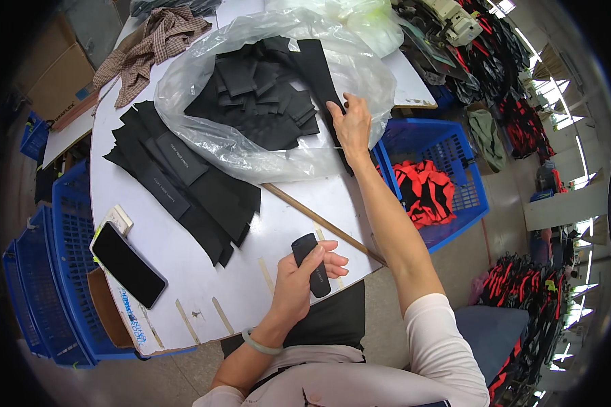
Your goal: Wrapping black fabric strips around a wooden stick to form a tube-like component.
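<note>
My left hand (293, 288) is closed around a small, dark rolled or folded fabric piece (311, 264), its thumb pressed on top, near the table's front edge. Further off, my right hand (353, 129) has curled fingers at the edge of a long black fabric strip (317, 74), thumb against it. That strip lies across the right side of a clear plastic bag (278, 166). Inside the open bag is a heap of black fabric pieces (258, 102). Left of the bag, larger black fabric panels (183, 180) lie fanned out, two with dark printed patches.
A wooden stick (326, 224) lies on the white table (244, 298). A phone (129, 264) rests at the left edge, beside a checkered cloth (153, 44) further back. Blue crates (75, 271) stand left; another blue crate (465, 180) at right holds red-and-black fabric (424, 193).
</note>
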A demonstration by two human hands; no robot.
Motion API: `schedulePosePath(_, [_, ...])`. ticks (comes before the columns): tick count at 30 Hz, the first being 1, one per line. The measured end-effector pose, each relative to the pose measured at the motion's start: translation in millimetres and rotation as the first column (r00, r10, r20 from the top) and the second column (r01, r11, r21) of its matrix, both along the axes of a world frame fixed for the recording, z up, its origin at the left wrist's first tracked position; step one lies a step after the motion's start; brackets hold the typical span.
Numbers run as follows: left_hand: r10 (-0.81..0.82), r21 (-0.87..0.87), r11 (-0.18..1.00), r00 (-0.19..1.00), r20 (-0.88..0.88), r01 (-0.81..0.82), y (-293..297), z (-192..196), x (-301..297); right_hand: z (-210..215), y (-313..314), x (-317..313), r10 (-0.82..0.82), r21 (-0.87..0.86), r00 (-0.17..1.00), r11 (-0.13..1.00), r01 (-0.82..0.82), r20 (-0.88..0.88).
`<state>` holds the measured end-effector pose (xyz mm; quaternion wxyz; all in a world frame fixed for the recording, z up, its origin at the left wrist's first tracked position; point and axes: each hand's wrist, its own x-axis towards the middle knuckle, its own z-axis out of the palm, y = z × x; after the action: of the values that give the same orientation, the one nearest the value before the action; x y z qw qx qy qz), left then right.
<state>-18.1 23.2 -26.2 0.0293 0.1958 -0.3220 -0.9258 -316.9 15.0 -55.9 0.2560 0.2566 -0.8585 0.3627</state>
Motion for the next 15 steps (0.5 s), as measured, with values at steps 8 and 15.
schedulePosePath(8, [0.026, 0.017, 1.0, 0.999, 0.031, -0.026, -2, -4, 0, 9, -6, 14, 0.018, 0.082, 0.997, 0.996, -0.023, 0.07])
schedulePosePath(15, [0.025, 0.039, 0.999, 0.999, 0.035, -0.026, 0, -3, -3, -2, -3, 4, 0.085, 0.0, 0.995, 0.996, -0.086, -0.049])
